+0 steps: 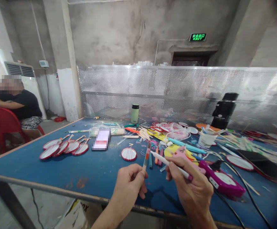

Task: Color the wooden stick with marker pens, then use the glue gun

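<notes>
My left hand (128, 183) pinches the lower end of a flat wooden craft stick (146, 157), which stands nearly upright with reddish-brown and orange colouring on its upper part. In my right hand (192, 186) is a white marker pen (161, 158) with a purple end, held like a writing tool. Its tip points at the coloured part of the stick, very close to it; whether they touch I cannot tell. Just beyond lie coloured markers (156, 158) and small loops. A round red-rimmed disc (129, 154) with a short stick rests left of them.
Overlapping red-rimmed discs (64, 147) and a phone (101, 139) lie on the blue table (100, 173) at left. A green bottle (135, 114) stands behind. At right are a white cup (207, 139), a purple power strip (223, 181) and black cables. A person (26, 101) sits far left.
</notes>
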Motion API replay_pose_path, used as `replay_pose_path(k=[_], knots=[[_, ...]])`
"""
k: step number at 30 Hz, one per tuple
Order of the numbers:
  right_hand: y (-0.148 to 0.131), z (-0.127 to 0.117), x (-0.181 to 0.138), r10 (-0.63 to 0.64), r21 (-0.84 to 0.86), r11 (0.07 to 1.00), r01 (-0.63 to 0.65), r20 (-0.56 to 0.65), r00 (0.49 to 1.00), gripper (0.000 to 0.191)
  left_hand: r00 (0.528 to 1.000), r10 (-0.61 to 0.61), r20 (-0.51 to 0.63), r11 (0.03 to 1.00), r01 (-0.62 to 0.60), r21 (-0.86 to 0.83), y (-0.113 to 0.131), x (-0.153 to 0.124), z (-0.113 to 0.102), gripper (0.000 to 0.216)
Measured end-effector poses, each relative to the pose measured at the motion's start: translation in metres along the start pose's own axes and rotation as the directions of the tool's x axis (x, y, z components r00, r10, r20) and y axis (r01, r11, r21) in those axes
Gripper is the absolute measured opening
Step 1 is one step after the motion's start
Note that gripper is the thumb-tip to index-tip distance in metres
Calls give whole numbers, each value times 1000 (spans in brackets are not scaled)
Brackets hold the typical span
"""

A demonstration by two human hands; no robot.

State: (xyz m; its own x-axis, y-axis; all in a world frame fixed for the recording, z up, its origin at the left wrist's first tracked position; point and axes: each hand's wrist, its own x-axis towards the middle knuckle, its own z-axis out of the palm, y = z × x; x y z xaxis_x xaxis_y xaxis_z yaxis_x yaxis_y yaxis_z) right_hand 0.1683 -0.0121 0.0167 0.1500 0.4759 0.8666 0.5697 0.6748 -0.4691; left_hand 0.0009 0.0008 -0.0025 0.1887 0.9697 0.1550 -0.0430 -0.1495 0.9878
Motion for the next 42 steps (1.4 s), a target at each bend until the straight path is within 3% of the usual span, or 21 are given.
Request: replay_pose_path(k=[16,23,29,42], knots=[[-3,2,0,20,31,999,-19,-23,1000,14,1000,4,-1,1000,-4,-5,0,0,0,27],[0,1,0,-30,28,999,28,43,999,13,1000,6,-4,1000,-6,-4,1,-1,0,26],[-3,2,-1,13,38,999,-12,-20,1000,13,1000,9,-4,1000,-9,2,1,-1,0,28],[-1,3,0,-21,50,999,21,8,1000,13,1000,0,-5,1000,0,2,1,0,0,28]])
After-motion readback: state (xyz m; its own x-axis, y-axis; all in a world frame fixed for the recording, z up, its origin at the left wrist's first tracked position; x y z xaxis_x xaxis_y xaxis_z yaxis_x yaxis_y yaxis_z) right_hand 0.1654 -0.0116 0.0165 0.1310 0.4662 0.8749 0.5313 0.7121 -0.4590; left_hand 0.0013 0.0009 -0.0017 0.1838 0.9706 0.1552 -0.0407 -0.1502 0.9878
